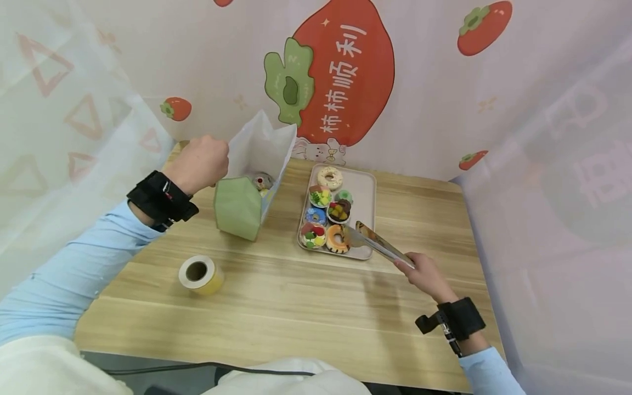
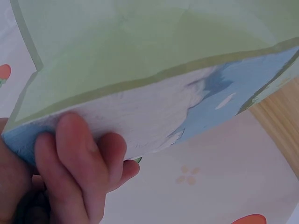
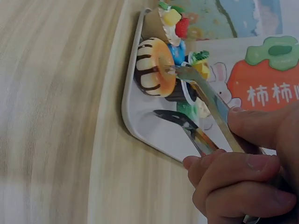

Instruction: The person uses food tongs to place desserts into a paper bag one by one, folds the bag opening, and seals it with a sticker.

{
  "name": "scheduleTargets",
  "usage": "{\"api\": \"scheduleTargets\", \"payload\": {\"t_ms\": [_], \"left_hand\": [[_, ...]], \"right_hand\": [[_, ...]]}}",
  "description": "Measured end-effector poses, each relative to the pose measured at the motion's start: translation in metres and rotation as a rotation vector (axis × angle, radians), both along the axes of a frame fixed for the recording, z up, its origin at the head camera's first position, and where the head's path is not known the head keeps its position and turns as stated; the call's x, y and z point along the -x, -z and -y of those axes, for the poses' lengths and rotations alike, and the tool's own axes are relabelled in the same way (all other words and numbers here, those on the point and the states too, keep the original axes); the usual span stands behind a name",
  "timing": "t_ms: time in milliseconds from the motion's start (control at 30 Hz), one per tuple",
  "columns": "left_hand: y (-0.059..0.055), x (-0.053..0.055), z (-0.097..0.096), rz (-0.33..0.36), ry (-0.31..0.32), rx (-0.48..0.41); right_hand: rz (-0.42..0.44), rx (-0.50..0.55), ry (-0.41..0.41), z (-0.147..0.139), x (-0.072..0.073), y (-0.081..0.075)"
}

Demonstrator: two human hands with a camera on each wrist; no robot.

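My left hand (image 1: 202, 162) grips the upper edge of a paper bag (image 1: 238, 208) at the left. The bag's mouth faces up, and a small grey-and-red item (image 1: 263, 180) lies inside. In the left wrist view, bent fingers (image 2: 77, 144) press against the bag's side. My right hand (image 1: 428, 274) holds metal tongs (image 1: 387, 249) over a tray (image 1: 365, 192). The tong tips are spread; one touches the top of an orange toy donut (image 3: 152, 70) with dark stripes, the other hangs beside it over the tray.
The tray also carries a cream donut (image 1: 323, 174), a blue donut (image 1: 310, 215), a green donut (image 1: 344, 195) and toy fruit cups (image 1: 313, 237). A roll of tape (image 1: 213, 283) stands at the front left. Printed curtains (image 1: 419, 109) enclose the table's back and sides.
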State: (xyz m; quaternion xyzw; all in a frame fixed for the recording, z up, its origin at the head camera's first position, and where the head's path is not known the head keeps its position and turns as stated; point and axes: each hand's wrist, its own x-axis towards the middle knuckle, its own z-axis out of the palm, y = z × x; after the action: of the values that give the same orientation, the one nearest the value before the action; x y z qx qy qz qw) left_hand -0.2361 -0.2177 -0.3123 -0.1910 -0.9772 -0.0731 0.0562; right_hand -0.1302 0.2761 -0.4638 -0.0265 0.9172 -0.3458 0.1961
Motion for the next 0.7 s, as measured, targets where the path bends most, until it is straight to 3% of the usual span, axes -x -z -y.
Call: {"api": "scheduleTargets", "payload": {"t_ms": [367, 700], "left_hand": [[0.000, 0.001, -0.002, -0.029, 0.008, 0.012], [0.000, 0.003, -0.001, -0.003, 0.004, 0.014]], "right_hand": [[-0.028, 0.040, -0.015, 0.006, 0.014, 0.013], [0.123, 0.226, 0.088, -0.007, 0.001, 0.013]]}}
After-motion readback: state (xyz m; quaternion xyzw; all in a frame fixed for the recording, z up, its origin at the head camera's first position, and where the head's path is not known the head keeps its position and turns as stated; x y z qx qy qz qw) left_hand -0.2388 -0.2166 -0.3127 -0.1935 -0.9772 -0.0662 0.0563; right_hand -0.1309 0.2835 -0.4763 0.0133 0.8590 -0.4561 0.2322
